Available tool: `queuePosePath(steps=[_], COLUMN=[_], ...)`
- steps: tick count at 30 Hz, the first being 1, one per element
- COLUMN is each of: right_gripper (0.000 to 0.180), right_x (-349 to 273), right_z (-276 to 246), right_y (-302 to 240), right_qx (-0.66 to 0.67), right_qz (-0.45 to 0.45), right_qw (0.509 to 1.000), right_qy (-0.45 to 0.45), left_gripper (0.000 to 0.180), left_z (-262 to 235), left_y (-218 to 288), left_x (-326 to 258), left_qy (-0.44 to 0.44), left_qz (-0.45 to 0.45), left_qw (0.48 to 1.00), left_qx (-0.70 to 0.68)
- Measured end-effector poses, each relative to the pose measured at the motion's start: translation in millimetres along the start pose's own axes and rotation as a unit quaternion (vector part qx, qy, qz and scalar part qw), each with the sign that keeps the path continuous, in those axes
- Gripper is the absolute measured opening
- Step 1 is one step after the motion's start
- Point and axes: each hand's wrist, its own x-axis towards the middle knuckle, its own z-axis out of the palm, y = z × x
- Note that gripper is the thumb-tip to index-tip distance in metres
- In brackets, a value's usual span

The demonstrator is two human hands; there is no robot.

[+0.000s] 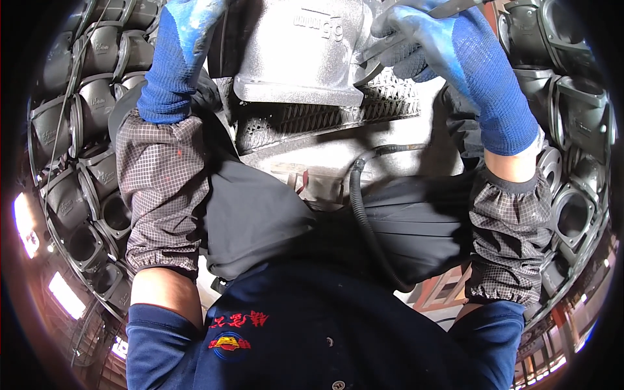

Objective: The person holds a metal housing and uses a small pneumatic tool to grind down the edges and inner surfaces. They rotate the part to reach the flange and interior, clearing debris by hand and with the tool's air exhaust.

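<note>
A grey cast-metal pipe fitting [302,49] with raised markings and a flanged lower edge stands in front of me under bright light. My left hand [195,29], in a blue coated knit glove, is against its left side; the fingers run out of the top of the picture. On the right side of the fitting, my gloved right hand [419,39] is closed round a flat grey metal tool [455,8]. Its exact kind is not clear. The fitting rests over a dark perforated metal grating [279,127].
Stacks of similar grey castings [97,104] rise on my left, and more castings [575,123] are piled on my right. A black corrugated hose [357,201] curves down between my knees. Below the grating lies a pale, dusty surface [403,169].
</note>
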Motion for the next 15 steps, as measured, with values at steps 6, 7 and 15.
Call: queuePosePath(steps=[6, 7, 15], right_gripper=[0.035, 0.038, 0.03], right_x=[-8.8, -24.5, -17.0], right_z=[-10.1, 19.3, 10.9], right_y=[-18.0, -6.5, -7.4], right_qx=[0.815, 0.801, 0.479], right_qz=[0.251, 0.284, 0.175], right_qw=[0.52, 0.521, 0.852], right_qy=[0.045, 0.084, 0.121], left_gripper=[0.041, 0.041, 0.04], left_z=[-11.7, 18.2, 4.3], left_y=[-3.7, -12.4, -3.1], left_x=[-8.4, 0.2, -2.0], left_qy=[0.002, 0.012, -0.026], left_qz=[0.01, 0.034, -0.025], left_qw=[1.0, 0.999, 0.999], left_qx=[0.022, -0.005, 0.039])
